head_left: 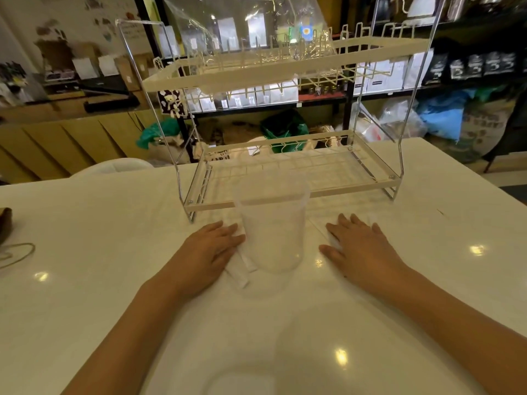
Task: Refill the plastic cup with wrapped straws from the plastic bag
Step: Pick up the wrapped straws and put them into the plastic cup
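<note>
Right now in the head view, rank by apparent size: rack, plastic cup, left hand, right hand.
1. Two-tier rack, by far the largest.
2. Plastic cup.
3. Left hand and right hand look alike, so no ranking between them.

I am looking into what seems a coffee shop's work area. Dark shelving [313,99] at the back carries rows of white boxes [382,76] and black printed pouches [482,65]. Burlap sacks [482,129] and stuffed plastic bags [439,118] lie on the floor below, behind a glossy white bench [114,223] holding a two-tier cream wire rack [285,78].
</note>
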